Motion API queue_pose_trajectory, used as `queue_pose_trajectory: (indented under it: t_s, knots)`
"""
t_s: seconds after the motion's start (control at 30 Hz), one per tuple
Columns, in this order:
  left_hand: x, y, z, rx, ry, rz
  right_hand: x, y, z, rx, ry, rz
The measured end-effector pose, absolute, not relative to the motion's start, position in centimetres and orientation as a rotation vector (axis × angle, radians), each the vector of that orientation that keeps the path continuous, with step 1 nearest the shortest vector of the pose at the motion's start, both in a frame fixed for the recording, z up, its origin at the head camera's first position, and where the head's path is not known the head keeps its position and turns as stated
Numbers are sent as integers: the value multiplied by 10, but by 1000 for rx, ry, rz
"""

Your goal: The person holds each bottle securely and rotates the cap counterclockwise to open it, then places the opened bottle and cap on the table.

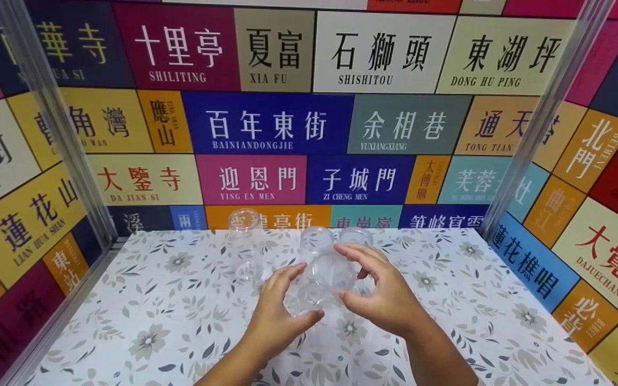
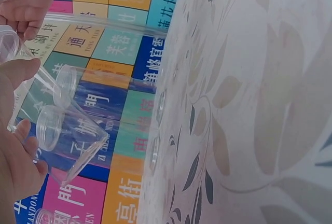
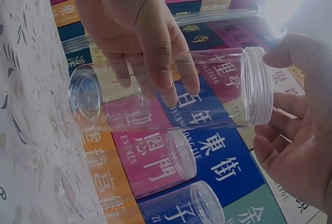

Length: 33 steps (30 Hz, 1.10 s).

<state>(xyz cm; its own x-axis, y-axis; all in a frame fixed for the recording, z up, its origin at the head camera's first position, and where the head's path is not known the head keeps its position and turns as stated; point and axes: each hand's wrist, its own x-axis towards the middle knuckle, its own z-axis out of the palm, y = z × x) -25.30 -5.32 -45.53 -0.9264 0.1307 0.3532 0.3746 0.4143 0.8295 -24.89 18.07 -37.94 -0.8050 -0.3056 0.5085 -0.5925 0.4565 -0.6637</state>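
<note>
A clear, round plastic jar [image 3: 218, 92] with a clear lid [image 3: 258, 86] hangs tilted above the table in front of me. My right hand [image 1: 387, 287] grips it by the lid end, thumb on one side and curled fingers on the other, as the right wrist view shows. My left hand [image 1: 279, 311] is spread beside the lower part of the jar, thumb and fingers apart on either side of it. In the right wrist view the left fingers [image 3: 165, 79] overlap the jar's body, fairly straight.
Behind the hands, two similar clear jars stand side by side, one left [image 1: 317, 236] and one right [image 1: 360, 235]. Another clear jar [image 1: 244, 244] stands further left. A floral cloth [image 1: 180, 311] covers the table, and sign-printed panels [image 1: 266, 123] wall its back and sides.
</note>
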Motion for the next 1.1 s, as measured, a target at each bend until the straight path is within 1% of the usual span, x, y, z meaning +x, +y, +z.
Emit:
queue_pose_trajectory:
  t_s: [0.2, 0.37, 0.47, 0.7, 0.8, 0.9, 1.1]
  knots:
    - [-253, -54, -456, -464, -2429, -1534, -248, 181, -380, 852, -2348, 1279]
    - [-253, -54, -456, -467, -2422, -1542, -248, 181, -380, 849, -2340, 1294]
    - [-253, -54, -456, -464, -2421, -1542, -249, 180, -380, 787, -2363, 1305]
    - [-253, -53, -456, -458, -2422, -1542, -252, 178, -378, 530, -2487, 1304]
    - [-252, -53, -456, -454, -2422, -1540, -252, 177, -378, 484, -2520, 1308]
    - [-252, -52, -456, -450, -2427, -1533, -252, 177, -377, 493, -2523, 1312]
    - [-252, -52, -455, -452, -2439, -1519, -251, 179, -378, 599, -2481, 1320]
